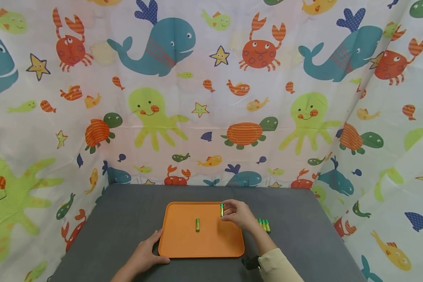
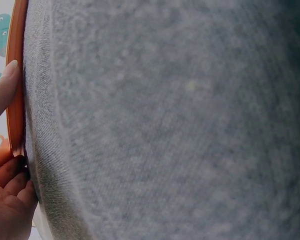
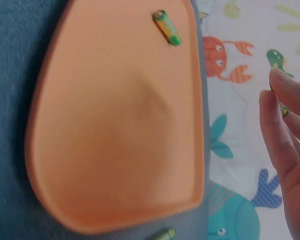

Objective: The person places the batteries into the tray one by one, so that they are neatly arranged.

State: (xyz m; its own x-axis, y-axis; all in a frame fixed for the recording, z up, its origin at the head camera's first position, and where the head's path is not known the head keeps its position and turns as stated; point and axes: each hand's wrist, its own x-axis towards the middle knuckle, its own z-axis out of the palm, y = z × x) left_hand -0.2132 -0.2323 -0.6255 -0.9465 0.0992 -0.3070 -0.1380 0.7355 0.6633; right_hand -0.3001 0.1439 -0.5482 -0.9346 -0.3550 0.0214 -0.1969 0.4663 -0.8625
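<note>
An orange tray [image 1: 183,246] lies on the grey table. One green battery [image 1: 197,225] lies at its middle and shows in the right wrist view as the battery [image 3: 167,27] on the tray [image 3: 115,125]. My right hand [image 1: 226,211] pinches a second green battery [image 1: 222,210] upright over the tray's far right corner; its fingers [image 3: 285,115] nearly hide that battery [image 3: 284,110]. My left hand [image 1: 158,247] rests against the tray's near left corner, with fingers [image 2: 2,90] straight along the tray rim [image 2: 14,100] and holding nothing.
Three more green batteries [image 1: 264,225] lie side by side on the grey table [image 1: 303,235] just right of the tray; one battery [image 3: 165,234] shows at the bottom of the right wrist view. Sea-animal printed cloth [image 1: 211,98] walls the table on three sides.
</note>
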